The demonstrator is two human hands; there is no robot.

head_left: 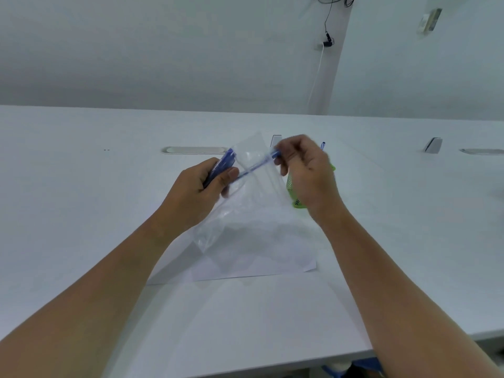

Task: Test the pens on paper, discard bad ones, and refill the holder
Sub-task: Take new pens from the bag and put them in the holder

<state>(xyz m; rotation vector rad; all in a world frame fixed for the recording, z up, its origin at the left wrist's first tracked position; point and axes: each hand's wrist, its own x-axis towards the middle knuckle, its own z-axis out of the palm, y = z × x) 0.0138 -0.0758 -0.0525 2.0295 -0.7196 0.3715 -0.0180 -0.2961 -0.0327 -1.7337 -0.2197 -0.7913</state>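
My left hand [203,184] grips a bundle of several blue pens [222,166] together with the edge of a clear plastic bag [245,211], which hangs above the table. My right hand [305,167] pinches the upper end of a single blue pen [257,166] that lies slanted across the bag's mouth. A white sheet of paper [286,257] lies flat on the table under the bag. The green mesh pen holder [293,192] stands behind my right hand, mostly hidden by it, with one blue pen tip [323,145] sticking up from it.
The white table [109,214] runs wide left and right; its front edge is at the bottom right. Cable grommet slots [195,150] and small grey brackets [433,145] sit along the far side. A white cable [317,75] hangs down the back wall.
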